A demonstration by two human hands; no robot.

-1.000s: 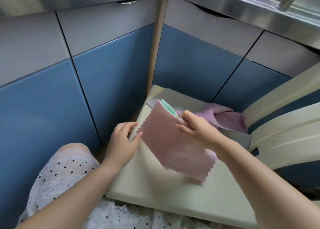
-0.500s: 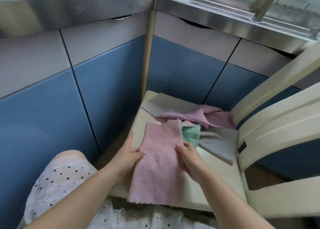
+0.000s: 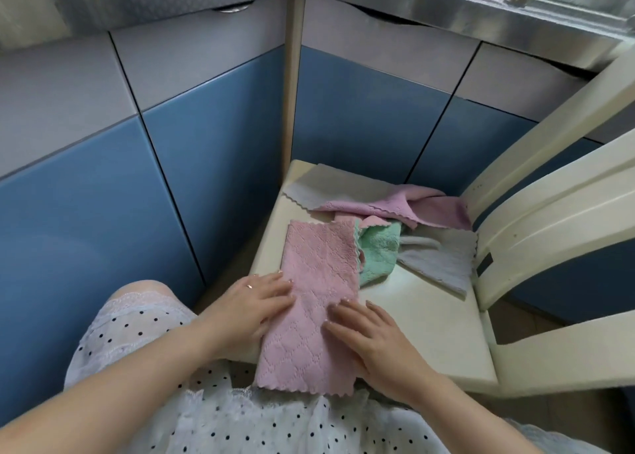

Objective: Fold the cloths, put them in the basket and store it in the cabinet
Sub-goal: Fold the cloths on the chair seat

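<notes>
while the pink cloth is pressed flat on the chair seat, long axis from 12 to 6 o'clock, the left hand at 9 and right hand at 3 are laid open-fingered, nothing gripped.

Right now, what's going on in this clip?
A person is folding cloths on a cream chair seat. Both hands lie flat on a pink quilted microfibre cloth stretched along the seat's near edge: the left hand presses its left side, the right hand its right. A green cloth, a grey cloth, a lilac cloth and a beige cloth lie unfolded behind it. No basket is in view.
</notes>
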